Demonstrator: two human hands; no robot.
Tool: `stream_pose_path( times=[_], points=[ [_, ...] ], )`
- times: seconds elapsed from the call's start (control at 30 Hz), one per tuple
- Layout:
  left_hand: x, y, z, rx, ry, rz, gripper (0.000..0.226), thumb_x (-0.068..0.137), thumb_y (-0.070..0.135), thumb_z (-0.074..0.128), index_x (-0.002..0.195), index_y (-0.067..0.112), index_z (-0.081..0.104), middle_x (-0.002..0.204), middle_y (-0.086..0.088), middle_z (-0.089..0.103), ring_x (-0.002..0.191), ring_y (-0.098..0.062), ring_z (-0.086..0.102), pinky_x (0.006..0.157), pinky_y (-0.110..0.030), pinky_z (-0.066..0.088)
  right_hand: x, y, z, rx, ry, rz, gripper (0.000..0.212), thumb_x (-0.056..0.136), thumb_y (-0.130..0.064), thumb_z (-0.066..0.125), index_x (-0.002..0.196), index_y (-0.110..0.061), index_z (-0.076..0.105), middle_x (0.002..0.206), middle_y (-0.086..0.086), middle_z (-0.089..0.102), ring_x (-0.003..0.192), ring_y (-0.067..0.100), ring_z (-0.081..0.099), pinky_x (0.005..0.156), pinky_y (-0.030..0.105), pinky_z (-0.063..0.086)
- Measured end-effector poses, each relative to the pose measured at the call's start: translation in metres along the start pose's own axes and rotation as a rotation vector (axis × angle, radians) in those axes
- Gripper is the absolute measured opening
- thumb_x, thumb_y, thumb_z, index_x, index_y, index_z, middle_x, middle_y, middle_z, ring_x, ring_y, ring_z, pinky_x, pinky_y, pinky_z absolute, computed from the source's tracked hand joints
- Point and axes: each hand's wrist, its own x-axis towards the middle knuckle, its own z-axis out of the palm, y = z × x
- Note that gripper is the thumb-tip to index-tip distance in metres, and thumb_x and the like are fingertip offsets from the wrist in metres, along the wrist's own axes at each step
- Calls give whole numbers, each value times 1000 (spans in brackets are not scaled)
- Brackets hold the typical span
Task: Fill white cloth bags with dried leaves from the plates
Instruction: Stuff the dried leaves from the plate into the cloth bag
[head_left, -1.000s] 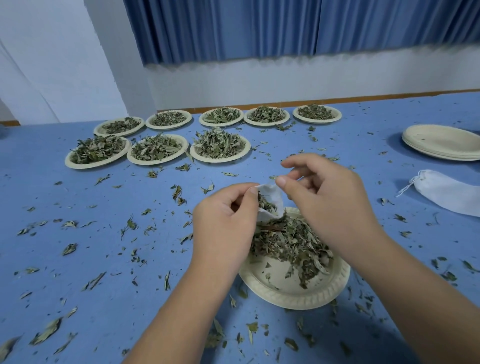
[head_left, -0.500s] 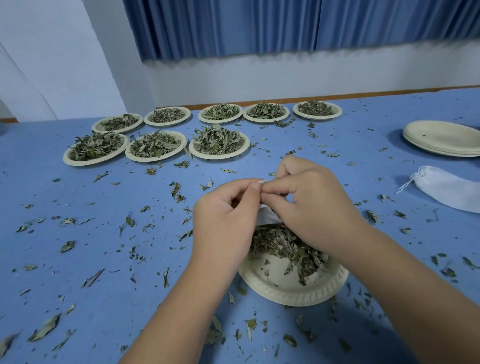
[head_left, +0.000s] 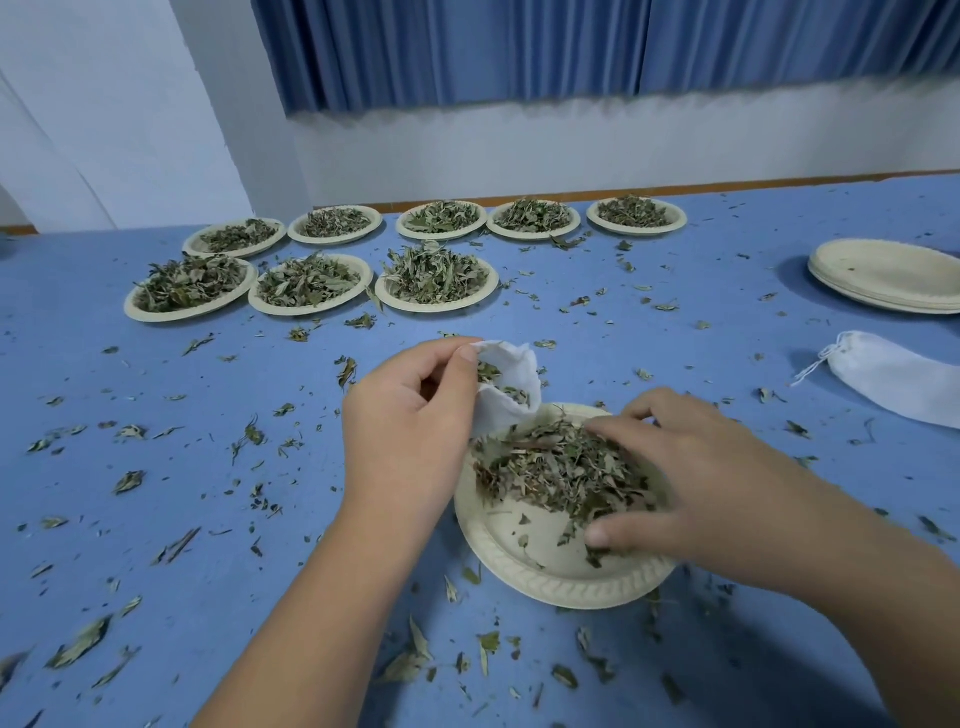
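Table (head_left: 156, 519): L hand (head_left: 410, 415) holds bag (head_left: 511, 364) w/ leaves (head_left: 506, 392)

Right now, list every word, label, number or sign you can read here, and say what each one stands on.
None: no readable text shows anywhere in this view.
The white cloth bag in the left hand, the second cloth bag, the near paper plate, the stack of empty plates, the blue table cover and the curtain show no print.
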Motion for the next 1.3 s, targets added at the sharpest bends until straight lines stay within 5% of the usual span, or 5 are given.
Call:
stream_pose_path(
  times=[0.37,0.57,0.7,0.93,1.3],
  points=[
    [-1,2,-2,40,8,35,30,93,23,62,77,47,67,71,14,68,61,2,58,55,-11,45,4,-19,18,-19,63,-55,59,81,-57,62,133,-44,37,116,-18,35,109,5,39,88,23,38],
    [0,2,-4,38,10,17,27,94,25,62,77,45,68,71,8,69,70,-12,65,65,-29,54,-2,-12,7,31,-21,-138,61,78,-57,64,129,-56,31,118,-34,27,111,-5,33,92,21,37],
    [0,2,-3,31,7,12,28,93,24,62,76,45,68,71,11,69,70,-9,65,62,-23,52,1,-10,6,-6,-74,-186,55,84,-48,64,133,-54,39,128,-29,29,120,-3,29,100,23,34],
    [0,0,-3,50,-5,21,27,94,24,61,79,46,68,71,14,69,70,-7,64,63,-24,53,9,-13,15,-76,-88,-183,44,93,-36,56,134,-47,46,130,-18,35,117,4,40,92,23,40],
    [1,-3,-3,76,-6,43,30,94,24,61,76,48,66,72,17,68,64,0,60,59,-19,49,7,-15,20,-86,10,-202,29,95,-34,50,121,-41,60,109,-19,46,101,6,52,79,22,45]
  ],
)
